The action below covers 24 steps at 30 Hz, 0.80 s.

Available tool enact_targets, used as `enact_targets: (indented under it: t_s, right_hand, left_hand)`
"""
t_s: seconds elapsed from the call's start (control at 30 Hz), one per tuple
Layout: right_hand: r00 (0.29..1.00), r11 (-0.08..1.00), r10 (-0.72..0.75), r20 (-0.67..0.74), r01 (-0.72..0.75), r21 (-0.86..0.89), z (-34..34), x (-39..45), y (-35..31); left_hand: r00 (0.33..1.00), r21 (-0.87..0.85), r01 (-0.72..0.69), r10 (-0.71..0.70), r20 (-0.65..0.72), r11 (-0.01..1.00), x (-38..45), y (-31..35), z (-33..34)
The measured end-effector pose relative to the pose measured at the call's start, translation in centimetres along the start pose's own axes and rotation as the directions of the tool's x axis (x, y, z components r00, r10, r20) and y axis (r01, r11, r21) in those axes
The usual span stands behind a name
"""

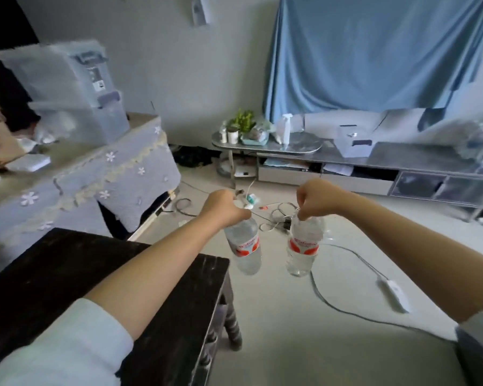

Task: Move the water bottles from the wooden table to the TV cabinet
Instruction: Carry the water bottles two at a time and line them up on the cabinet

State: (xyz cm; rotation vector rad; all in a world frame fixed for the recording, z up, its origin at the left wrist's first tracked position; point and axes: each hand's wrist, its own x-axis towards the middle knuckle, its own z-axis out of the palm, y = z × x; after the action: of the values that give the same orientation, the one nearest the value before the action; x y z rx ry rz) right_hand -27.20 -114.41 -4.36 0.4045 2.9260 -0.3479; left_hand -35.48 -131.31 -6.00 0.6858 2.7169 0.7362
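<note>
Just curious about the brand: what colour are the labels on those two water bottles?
White with red-orange patches on both the left bottle and right bottle; head view.

The two bottles (244,247) (303,246) are clear, glossy plastic with red-and-white printed labels. The bench (53,263) is dark wood with a dull, grainy finish and turned legs. The cabinet (402,158) top looks like smooth grey metal or stone with a soft sheen; which one is unclear. A blue curtain (374,51) of matt cloth hangs creased. The cover (117,174) is lavender cloth with lace trim. The floor (290,316) is pale, smooth and matt.
</note>
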Motion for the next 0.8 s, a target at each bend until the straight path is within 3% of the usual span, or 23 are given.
enact_targets:
  t_s: [0.23,0.47,0.6,0.8]
  right_hand:
    - [0.986,0.987,0.158,0.052,-0.156,-0.048,-2.2,0.4,17.6]
    - [0.964,0.965,0.251,0.087,-0.242,-0.103,-4.4,2.0,30.2]
    - [0.947,0.955,0.296,0.124,-0.294,-0.037,-5.4,5.3,36.0]
    - [0.909,0.912,0.381,0.17,-0.399,0.092,-7.6,11.6,44.7]
  left_hand:
    - [0.983,0.0,-0.084,0.083,0.163,0.996,7.9,13.0,9.6]
    - [0.973,0.019,-0.161,0.156,0.172,0.987,15.1,22.9,15.2]
    - [0.96,0.015,-0.196,0.189,0.206,0.98,21.1,26.6,17.2]
    - [0.897,0.126,-0.366,0.313,0.314,0.922,31.9,33.1,20.1]
